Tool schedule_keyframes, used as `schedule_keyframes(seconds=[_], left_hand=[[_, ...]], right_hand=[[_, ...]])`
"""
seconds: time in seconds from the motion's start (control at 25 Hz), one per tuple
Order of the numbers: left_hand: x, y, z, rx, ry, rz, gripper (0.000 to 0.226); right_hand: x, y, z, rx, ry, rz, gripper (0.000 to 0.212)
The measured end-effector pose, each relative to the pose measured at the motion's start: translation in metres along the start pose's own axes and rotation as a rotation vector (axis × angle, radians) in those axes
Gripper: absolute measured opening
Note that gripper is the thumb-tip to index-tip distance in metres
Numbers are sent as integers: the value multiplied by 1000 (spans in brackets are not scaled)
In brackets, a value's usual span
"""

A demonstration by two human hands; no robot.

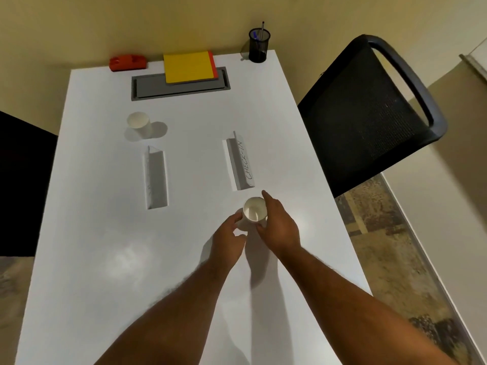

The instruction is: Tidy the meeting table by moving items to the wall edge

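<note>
Head view: paper cup [254,209], upright, empty, near table [105,259] front edge beside a tent card [240,164], cradled between left hand [228,237] and right hand [279,224], fingers curled around its wall; probably light, crushable, best held gently mid-wall.

White desk [105,259], pretty long, far end against the wall. Grey cable hatch [180,86] sits at 12 o'clock with a yellow notepad [188,66] partly over it. Red stapler-looking thing [127,62] at 11, black mesh pen pot [259,45] at 1. Paper cup [139,124] at 10, upright. Two folded paper tents run lengthwise mid-desk: left tent [155,177] at 9, writing unreadable, and the "CHECK-IN" tent [240,162] at 3. Second cup [254,209] just beside that one's near end.
</note>
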State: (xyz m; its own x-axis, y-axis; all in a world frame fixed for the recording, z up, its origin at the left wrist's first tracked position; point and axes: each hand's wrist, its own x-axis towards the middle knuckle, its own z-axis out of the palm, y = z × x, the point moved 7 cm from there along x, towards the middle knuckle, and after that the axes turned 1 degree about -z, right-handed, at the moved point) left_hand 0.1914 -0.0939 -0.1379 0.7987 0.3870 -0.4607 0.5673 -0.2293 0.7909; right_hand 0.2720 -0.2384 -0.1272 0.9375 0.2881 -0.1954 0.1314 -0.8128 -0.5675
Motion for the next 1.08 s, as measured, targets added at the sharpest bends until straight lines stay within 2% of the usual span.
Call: schedule_keyframes(seconds=[0.12, 0.32, 0.52, 0.68, 0.84, 1.0, 1.08], left_hand=[[-4, -6, -2, 33, 9, -40, 60], [-4, 4, -2, 62, 3, 6, 66], [-16, 5, -10, 297, 120, 47, 78], [-32, -3, -29, 352, 165, 19, 82], [-57, -1, -65, 568, 202, 183, 78], [-92, 8, -97, 798, 207, 371, 80], [-111, 19, -118, 851, 265, 438, 86]], right_hand=[[-9, 11, -4, -42, 16, 51, 91], [-10, 11, 1, 61, -74, 24, 74], [-17, 15, -4, -27, -20, 120, 83], [-29, 21, -15, -62, -35, 131, 83], [-49, 14, -35, -93, 14, 93, 70], [-80, -13, -51, -110, 18, -9, 85], [-95, -33, -63, -139, 57, -97, 88]])
